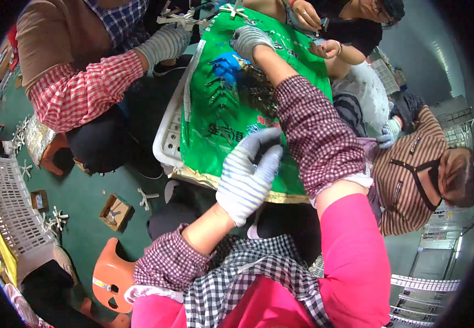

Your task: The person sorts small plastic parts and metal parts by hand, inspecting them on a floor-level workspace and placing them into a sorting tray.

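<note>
My left hand, in a white glove with blue-grey stripes, hovers over the near part of a green printed plastic sheet. Its thumb and fingers are curved and apart, with nothing visible between them. My right hand, gloved alike, reaches across to the sheet's far part. Those fingers are bent and close together; their undersides are hidden. Just below it lie a blue plastic piece and a pile of small dark parts. Glossy black pieces lie in rows to the left of the pile.
The sheet covers a white plastic crate. A person's gloved hand at the far left is near white branched pieces. Opposite, another person's bare hands hold something small. An orange stool and a cardboard box stand left.
</note>
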Tool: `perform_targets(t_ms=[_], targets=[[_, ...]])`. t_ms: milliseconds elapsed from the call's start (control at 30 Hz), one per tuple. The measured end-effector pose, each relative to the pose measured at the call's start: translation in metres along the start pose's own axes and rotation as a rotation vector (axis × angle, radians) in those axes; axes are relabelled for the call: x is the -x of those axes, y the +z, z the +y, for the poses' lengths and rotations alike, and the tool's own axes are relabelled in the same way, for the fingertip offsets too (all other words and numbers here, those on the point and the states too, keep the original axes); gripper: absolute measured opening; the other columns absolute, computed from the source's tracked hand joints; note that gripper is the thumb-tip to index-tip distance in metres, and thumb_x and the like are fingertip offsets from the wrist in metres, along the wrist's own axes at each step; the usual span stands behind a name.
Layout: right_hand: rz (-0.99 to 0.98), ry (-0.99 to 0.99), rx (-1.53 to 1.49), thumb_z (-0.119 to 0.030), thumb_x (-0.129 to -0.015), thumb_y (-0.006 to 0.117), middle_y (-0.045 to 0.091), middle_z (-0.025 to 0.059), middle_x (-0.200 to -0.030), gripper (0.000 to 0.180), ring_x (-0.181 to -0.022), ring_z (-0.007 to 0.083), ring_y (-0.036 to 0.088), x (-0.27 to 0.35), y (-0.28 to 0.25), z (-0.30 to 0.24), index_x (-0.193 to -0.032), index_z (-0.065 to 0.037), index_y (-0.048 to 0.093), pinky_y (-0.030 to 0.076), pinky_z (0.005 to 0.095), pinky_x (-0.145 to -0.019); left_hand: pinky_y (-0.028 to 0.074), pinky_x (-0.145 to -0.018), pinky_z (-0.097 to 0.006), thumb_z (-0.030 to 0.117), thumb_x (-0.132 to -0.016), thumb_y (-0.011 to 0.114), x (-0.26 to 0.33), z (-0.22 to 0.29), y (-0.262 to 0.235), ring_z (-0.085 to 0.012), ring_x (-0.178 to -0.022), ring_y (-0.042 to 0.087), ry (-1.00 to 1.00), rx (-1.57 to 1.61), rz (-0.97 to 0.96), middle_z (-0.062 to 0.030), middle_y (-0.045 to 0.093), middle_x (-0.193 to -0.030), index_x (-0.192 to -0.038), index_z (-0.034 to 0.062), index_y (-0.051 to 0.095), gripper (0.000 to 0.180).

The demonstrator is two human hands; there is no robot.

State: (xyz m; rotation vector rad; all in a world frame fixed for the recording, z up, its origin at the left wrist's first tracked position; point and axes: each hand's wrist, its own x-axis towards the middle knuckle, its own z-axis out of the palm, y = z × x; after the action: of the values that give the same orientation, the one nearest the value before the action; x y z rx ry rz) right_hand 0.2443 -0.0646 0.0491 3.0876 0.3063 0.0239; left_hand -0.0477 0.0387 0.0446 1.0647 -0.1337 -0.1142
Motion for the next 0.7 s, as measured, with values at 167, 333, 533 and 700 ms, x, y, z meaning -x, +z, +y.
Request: perform_targets(t_ms=[167,333,533,700], targets=[[-0.049,0.079,-0.08,-0.021,-0.076,0.056,0.058,0.0199,-0.112,0.032,-0.103,0.0337,0.057,-0.036,0.038,0.0,-0.101,-0.004,0.064,0.047,0.0417,-0.085,0.045,-0.075,-0.024,0.008,-0.084,0.057,0.001,0.01,-0.007,-0.0107,-0.081,0.055,-0.054,-0.061,0.008,-0.0079,0.062,-0.092,-0.107,-0.0012,0.057,0.025],[-0.089,0.011,-0.033,-0.035,-0.075,0.059,0.058,0.0163,-0.112,0.04,-0.102,0.0303,0.058,-0.048,0.05,0.025,-0.101,-0.005,0.064,0.047,0.0391,-0.085,0.045,-0.075,-0.024,0.007,-0.084,0.057,-0.006,0.006,0.0,-0.0116,-0.082,0.056,-0.049,-0.061,-0.024,-0.0091,0.062,-0.091,-0.106,-0.0012,0.058,0.024],[0.018,-0.015,-0.097,-0.037,-0.077,0.063,0.066,0.014,-0.088,0.035,-0.079,0.0246,0.063,-0.003,-0.007,0.053,-0.095,-0.008,0.067,0.049,0.0346,-0.073,0.046,-0.073,-0.026,0.008,-0.084,0.057,-0.003,0.004,0.003,-0.0139,-0.081,0.059,-0.078,-0.033,-0.072,-0.0108,0.063,-0.09,-0.103,-0.0004,0.059,0.021],[-0.065,-0.127,-0.091,-0.031,-0.076,0.065,0.066,0.0134,-0.086,0.031,-0.077,0.0241,0.063,0.035,0.007,0.054,-0.093,-0.006,0.066,0.049,0.0344,-0.071,0.047,-0.074,-0.031,0.011,-0.083,0.056,0.0,-0.015,0.017,-0.0242,-0.081,0.061,0.045,-0.152,-0.137,-0.0156,0.063,-0.089,-0.099,0.0001,0.06,0.02]])
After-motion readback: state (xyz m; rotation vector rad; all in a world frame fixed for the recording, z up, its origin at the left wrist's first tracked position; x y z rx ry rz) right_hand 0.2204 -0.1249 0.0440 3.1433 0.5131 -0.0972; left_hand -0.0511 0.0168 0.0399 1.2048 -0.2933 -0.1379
